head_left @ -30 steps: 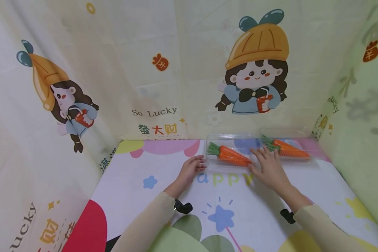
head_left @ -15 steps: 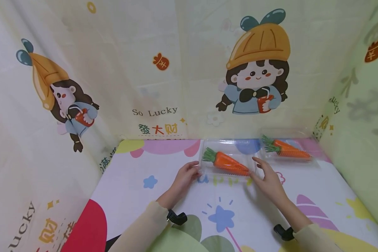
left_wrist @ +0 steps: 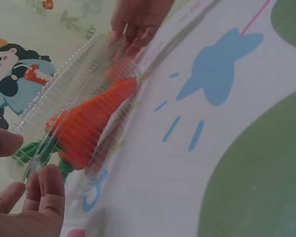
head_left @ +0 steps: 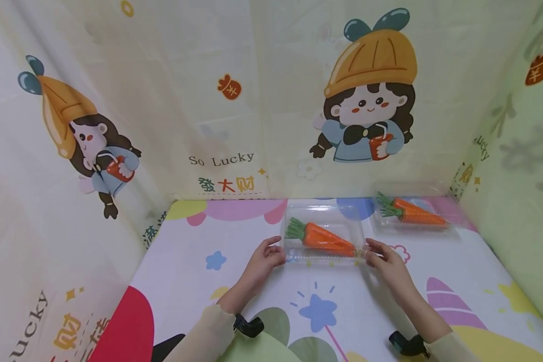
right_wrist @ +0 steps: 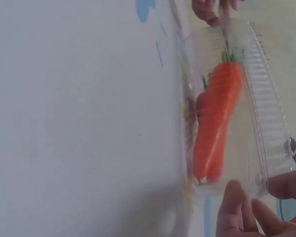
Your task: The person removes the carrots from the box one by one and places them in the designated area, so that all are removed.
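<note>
A clear plastic food box (head_left: pixel 350 221) with two orange carrots (head_left: pixel 323 238) inside sits on the table between the hands. Their green tops (head_left: pixel 295 229) point left. My left hand (head_left: pixel 263 259) grips the box's left edge, with thumb and fingers on opposite sides of the rim in the left wrist view. At the other end, my right hand (head_left: pixel 389 266) pinches the right edge. The right wrist view shows its thumb (right_wrist: pixel 286 186) near the lip and its fingertips (right_wrist: pixel 233 195) by the box's corner, close to the carrot tips.
Another clear box (head_left: pixel 439 193) with orange carrots (head_left: pixel 418 213) stands at the back right by the wall. A patterned cloth (head_left: pixel 289 100) hangs behind and at both sides. The table (head_left: pixel 176 281) has a printed cover.
The nearer box has moved toward me and slightly left, away from the back box. Both hands have drawn back with it, and the right hand has shifted from above it to its right edge.
</note>
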A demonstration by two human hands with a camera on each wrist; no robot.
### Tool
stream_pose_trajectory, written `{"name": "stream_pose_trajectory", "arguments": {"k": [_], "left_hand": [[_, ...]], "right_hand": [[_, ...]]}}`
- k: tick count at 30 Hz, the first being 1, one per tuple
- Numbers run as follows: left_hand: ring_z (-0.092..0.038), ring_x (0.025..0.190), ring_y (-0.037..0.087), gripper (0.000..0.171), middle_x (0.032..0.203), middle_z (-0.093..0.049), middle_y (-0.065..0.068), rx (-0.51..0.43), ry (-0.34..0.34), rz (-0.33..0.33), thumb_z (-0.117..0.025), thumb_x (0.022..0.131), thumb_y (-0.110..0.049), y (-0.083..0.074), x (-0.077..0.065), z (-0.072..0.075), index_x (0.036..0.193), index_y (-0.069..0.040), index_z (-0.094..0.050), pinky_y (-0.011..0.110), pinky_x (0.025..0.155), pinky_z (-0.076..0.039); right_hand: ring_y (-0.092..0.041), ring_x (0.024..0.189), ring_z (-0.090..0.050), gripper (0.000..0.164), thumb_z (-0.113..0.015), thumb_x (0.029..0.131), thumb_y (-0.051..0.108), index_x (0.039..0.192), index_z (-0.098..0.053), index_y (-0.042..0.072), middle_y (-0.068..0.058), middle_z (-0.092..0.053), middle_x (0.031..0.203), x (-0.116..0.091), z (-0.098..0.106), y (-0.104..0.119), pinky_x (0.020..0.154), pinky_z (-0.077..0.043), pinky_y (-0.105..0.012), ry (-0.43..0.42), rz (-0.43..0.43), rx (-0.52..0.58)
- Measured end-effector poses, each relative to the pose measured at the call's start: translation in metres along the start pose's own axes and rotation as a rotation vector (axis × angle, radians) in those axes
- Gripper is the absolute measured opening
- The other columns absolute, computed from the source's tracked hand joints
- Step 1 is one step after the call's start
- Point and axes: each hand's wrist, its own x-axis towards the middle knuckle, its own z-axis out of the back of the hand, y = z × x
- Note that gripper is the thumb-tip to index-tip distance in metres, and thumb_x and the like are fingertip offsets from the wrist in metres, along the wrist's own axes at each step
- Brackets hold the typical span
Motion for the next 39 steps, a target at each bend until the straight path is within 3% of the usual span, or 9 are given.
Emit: {"name": "stream_pose_trajectory", "arguments": {"k": [4,9,19,25,31,39], "left_hand": [[-0.056,0.094,0.012,0.063,0.109,-0.056,0.008,0.007,-0.03,-0.018,-0.069,0.09,0.002,0.006,-0.005,0.001,0.148,0.001,-0.046,0.021,0.082,-0.054],[-0.057,0.094,0.012,0.062,0.111,-0.055,0.011,-0.023,-0.029,-0.038,-0.068,0.089,0.005,0.008,-0.01,0.0,0.148,0.002,-0.048,0.022,0.082,-0.057],[-0.062,0.093,0.011,0.062,0.109,-0.062,0.013,-0.007,-0.025,-0.05,-0.071,0.09,0.003,0.012,-0.023,0.006,0.148,0.004,-0.05,0.022,0.081,-0.058],[-0.065,0.091,0.01,0.065,0.108,-0.064,0.012,-0.006,0.009,-0.053,-0.072,0.089,0.005,0.011,-0.027,0.011,0.15,0.004,-0.048,0.021,0.082,-0.058],[-0.066,0.09,0.007,0.067,0.107,-0.065,0.01,-0.014,0.023,-0.05,-0.075,0.088,0.006,0.014,-0.028,0.015,0.15,0.004,-0.047,0.018,0.082,-0.056],[-0.066,0.09,0.008,0.057,0.104,-0.067,0.008,-0.024,-0.033,-0.092,-0.078,0.085,0.005,0.016,-0.032,0.013,0.137,0.01,-0.054,0.019,0.08,-0.057]], "right_hand": [[-0.007,0.088,-0.069,0.06,-0.058,0.106,0.021,0.157,-0.035,0.0,-0.013,-0.068,0.114,-0.003,0.003,-0.003,0.082,-0.058,-0.021,0.08,-0.077,0.143],[-0.011,0.079,-0.071,0.065,-0.057,0.107,0.019,0.16,-0.022,0.007,-0.003,-0.07,0.101,-0.012,0.001,-0.001,0.079,-0.06,-0.024,0.135,-0.152,0.262],[-0.01,0.079,-0.075,0.056,-0.06,0.103,0.006,0.15,-0.032,-0.008,-0.004,-0.076,0.094,-0.026,-0.007,0.002,0.077,-0.062,-0.026,0.057,-0.217,0.316],[-0.008,0.08,-0.075,0.055,-0.062,0.102,0.007,0.146,-0.038,-0.016,-0.004,-0.078,0.092,-0.032,-0.007,0.006,0.08,-0.061,-0.025,0.029,-0.25,0.356],[-0.008,0.082,-0.076,0.045,-0.058,0.105,0.012,0.137,-0.047,-0.018,-0.002,-0.078,0.089,-0.033,-0.01,0.005,0.081,-0.061,-0.023,0.001,-0.272,0.344],[-0.01,0.08,-0.076,0.032,-0.056,0.107,0.015,0.121,-0.057,-0.014,-0.003,-0.076,0.087,-0.033,-0.017,0.004,0.078,-0.062,-0.025,-0.036,-0.245,0.296]]}}
